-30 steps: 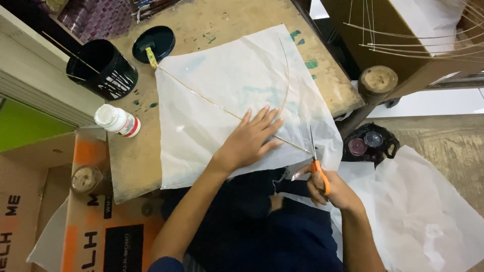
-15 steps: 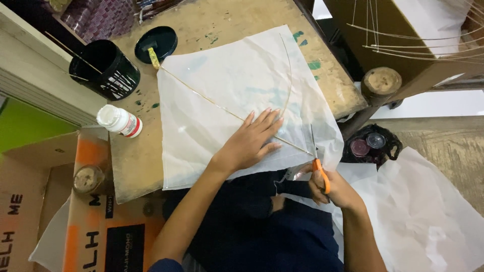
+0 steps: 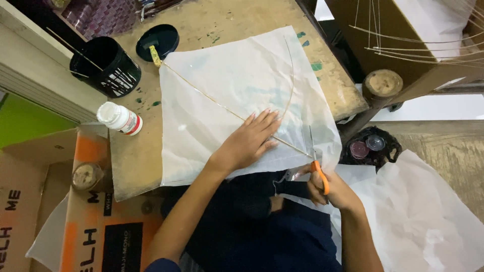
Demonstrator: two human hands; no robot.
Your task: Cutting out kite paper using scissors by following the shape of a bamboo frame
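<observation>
Left hand [image 3: 249, 141] lies flat, fingers spread, on the paper [image 3: 237, 95] on the table [image 3: 237, 20]. Right hand [image 3: 330, 189] grips orange scissors [image 3: 316, 161], blades pointing away up the paper's right edge.

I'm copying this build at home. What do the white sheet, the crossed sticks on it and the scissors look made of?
The white sheet looks like thin matte tissue paper: crinkled and slightly see-through. The sticks seem to be slim split bamboo or cane: pale tan, one bent into a bow. The scissors, in the right hand, have grey metal blades and glossy orange handles, probably plastic.
</observation>
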